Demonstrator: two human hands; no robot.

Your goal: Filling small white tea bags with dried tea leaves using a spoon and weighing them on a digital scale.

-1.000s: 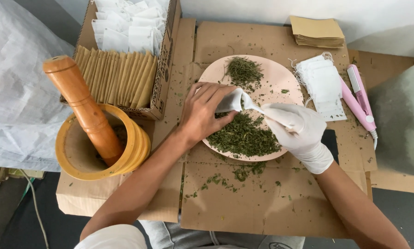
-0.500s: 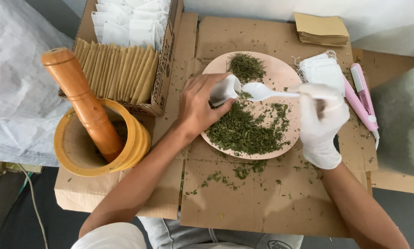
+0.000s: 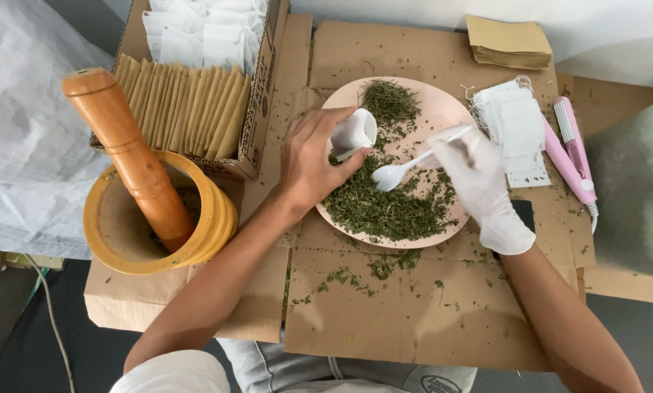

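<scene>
**Small white pouch held open over the plate, spoon at the herbs**

I see my left hand [image 3: 313,164] above the left part of the pink plate [image 3: 443,109], its fingers closed around a small white pouch [image 3: 354,132] whose mouth is open and faces right. My right hand [image 3: 483,185], in a white glove, holds a white plastic spoon [image 3: 406,167] by its handle, fingers pinched narrow around it. The spoon's bowl lies low over the dried green herbs [image 3: 384,207], just right of the pouch and a little below it; I cannot tell whether it touches the leaves.

The herbs cover the near half of the plate in a loose heap, with a smaller clump at the far rim. Crumbs of the same leaf are scattered on the cardboard-covered worktop [image 3: 413,320] in front of the plate.

To the left stands a yellow wooden mortar [image 3: 115,225] with an orange-brown pestle [image 3: 130,156] leaning in it. Behind it a cardboard box [image 3: 257,109] holds a row of tan paper sachets [image 3: 184,109] standing on edge, with white pouches behind them. Right of the plate lies a stack of empty white pouches [image 3: 515,127], and just beside that a pink heat-sealing tool [image 3: 574,156]. A pile of tan envelopes [image 3: 508,44] sits at the far right of the worktop.
</scene>
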